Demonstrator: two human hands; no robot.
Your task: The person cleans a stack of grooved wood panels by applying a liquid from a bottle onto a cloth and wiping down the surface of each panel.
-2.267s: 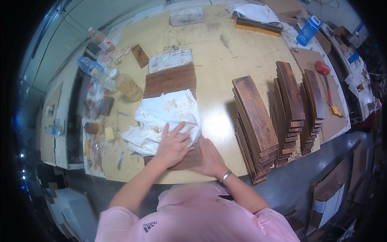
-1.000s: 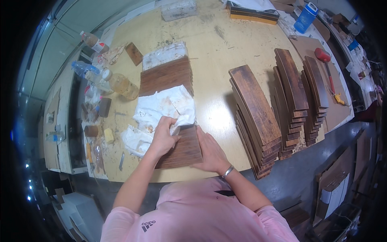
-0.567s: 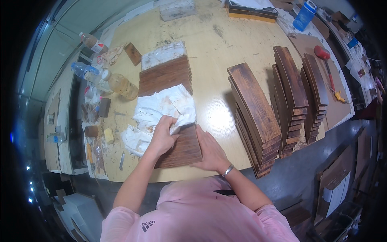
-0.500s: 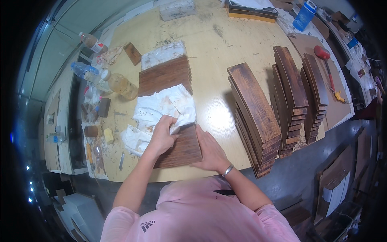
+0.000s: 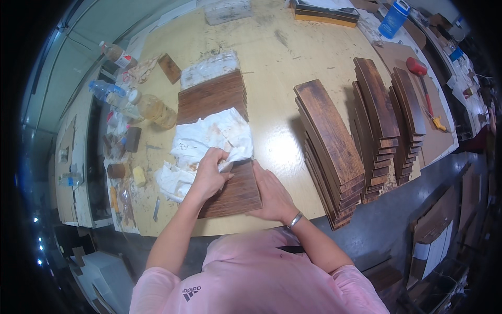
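Note:
A row of dark brown wooden planks (image 5: pixel 232 191) lies side by side on the table in front of me. Across its middle is a crumpled, stained white cloth (image 5: pixel 209 137). My left hand (image 5: pixel 210 175) pinches the near edge of this cloth, fingers bent and thumb toward the planks. Along the planks' right ends rests my right hand (image 5: pixel 273 194), its fingers stretched out flat against them. More of the planks (image 5: pixel 212 97) show beyond the cloth, with a stained white block (image 5: pixel 210 69) at their far end.
Stepped stacks of brown planks (image 5: pixel 329 136) stand on the right, beside a red-headed mallet (image 5: pixel 417 66). Plastic bottles (image 5: pixel 157 111), a yellow sponge (image 5: pixel 139 176) and a small blade (image 5: pixel 157 208) lie to the left. A blue jug (image 5: pixel 394 20) stands at the far right of the table (image 5: pixel 277 57).
The view has shifted very slightly. Both hands, the cloth and the planks otherwise keep their places.

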